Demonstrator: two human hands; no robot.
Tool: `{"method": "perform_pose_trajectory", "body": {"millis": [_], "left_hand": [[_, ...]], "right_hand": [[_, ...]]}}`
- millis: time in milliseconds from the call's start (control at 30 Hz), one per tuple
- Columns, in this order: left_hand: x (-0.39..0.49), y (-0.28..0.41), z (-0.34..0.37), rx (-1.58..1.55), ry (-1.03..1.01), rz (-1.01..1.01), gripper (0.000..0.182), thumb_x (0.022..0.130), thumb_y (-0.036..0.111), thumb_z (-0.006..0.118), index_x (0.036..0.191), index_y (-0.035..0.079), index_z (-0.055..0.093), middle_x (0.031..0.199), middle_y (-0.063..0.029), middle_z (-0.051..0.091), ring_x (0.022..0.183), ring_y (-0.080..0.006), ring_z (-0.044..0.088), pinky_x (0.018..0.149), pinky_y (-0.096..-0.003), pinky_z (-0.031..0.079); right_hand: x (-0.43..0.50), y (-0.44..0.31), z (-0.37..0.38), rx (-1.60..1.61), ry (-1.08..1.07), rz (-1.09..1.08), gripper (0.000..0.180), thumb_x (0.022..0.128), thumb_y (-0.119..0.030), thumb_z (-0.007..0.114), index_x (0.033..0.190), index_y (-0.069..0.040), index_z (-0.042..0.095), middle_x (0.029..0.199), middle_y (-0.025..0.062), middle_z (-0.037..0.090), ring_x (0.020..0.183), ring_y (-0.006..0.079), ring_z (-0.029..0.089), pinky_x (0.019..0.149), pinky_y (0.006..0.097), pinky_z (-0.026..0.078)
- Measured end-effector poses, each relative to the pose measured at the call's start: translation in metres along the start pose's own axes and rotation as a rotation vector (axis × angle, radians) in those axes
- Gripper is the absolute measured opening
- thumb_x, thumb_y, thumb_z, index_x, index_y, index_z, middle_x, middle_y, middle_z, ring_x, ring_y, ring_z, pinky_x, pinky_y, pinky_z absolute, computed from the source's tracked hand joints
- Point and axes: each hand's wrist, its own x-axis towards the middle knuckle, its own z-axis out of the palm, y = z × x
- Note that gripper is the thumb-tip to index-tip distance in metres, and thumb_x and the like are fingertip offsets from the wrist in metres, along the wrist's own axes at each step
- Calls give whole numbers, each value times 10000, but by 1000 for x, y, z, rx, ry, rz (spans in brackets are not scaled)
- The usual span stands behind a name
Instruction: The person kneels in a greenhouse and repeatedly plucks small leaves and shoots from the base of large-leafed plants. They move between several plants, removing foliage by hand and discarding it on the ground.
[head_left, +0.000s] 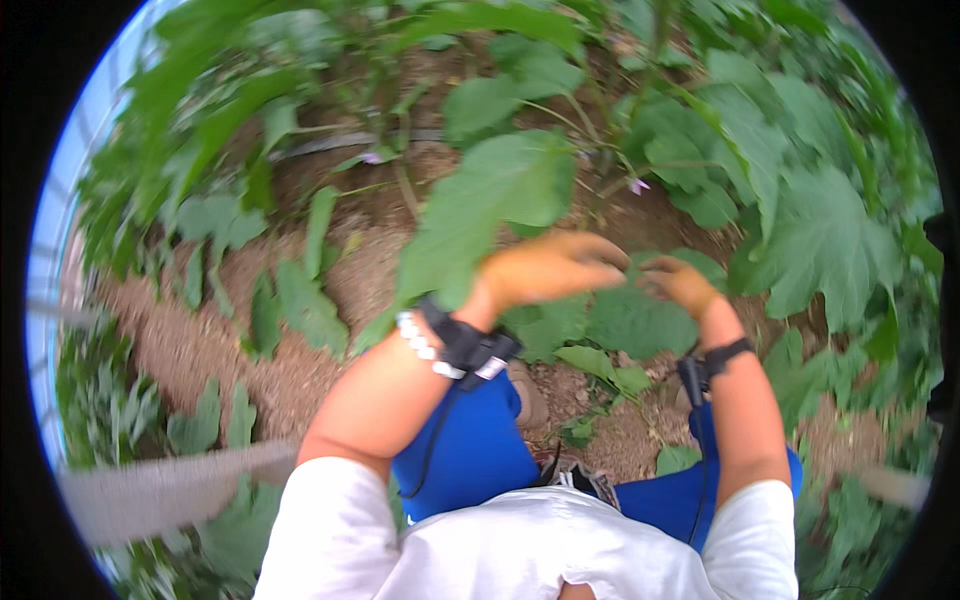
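Observation:
My left hand (559, 268), orange-coloured as if thinly gloved, is raised over low foliage with its fingers stretched towards the right. A gap shows between its fingers, and nothing is visible in it. One large green leaf (495, 195) of what looks like an eggplant plant hangs beside that hand and partly covers its wrist. Facing it, my right hand (681, 285) has loosely bent fingers, blurred, with no held thing visible. Below and between both hands spreads another broad leaf (637, 322). A pale purple flower (639, 185) hangs beyond them.
Dense leafy plants (825, 232) crowd the right side. Brown soil (367, 259) shows between the stems. A dark drip hose or strip (330, 144) runs behind the plants. Blurred grey bands (180, 487) cross the lower left. Wrist devices with cables (480, 356) sit on both my arms.

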Motion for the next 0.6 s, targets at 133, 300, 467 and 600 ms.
{"method": "perform_pose_trajectory", "body": {"millis": [133, 300, 467, 600], "left_hand": [[-36, 46, 31, -178, -159, 51, 408, 907, 308, 502, 1211, 36, 511, 1129, -86, 590, 1034, -175, 544, 885, -296, 434], [-86, 96, 27, -431, 166, 61, 435, 922, 307, 456, 1267, 42, 447, 1128, -116, 592, 1027, -175, 557, 897, -306, 437], [-169, 115, 7, -542, 655, 66, 454, 945, 313, 397, 1281, 8, 419, 1186, -148, 548, 1035, -181, 549, 907, -305, 437], [-220, 109, -15, -618, 957, 144, 414, 946, 306, 390, 1252, 35, 459, 1206, -125, 540, 1048, -186, 538, 911, -306, 436]], "right_hand": [[-64, -98, -9, -162, -125, -175, 277, 877, -180, 521, 1115, -43, 554, 947, 44, 645, 809, 129, 591, 708, 268, 472], [-108, -181, 9, -93, -351, -549, 313, 879, -205, 522, 1144, -38, 539, 967, 63, 629, 863, 127, 593, 751, 260, 466], [-92, -220, 56, 107, -392, -668, 338, 879, -208, 516, 1176, -47, 527, 1065, 83, 604, 950, 177, 575, 847, 301, 454], [-37, -231, 114, -133, -92, -1100, 414, 838, -216, 571, 1206, -38, 502, 1104, 117, 604, 1004, 221, 570, 888, 317, 435]]}}
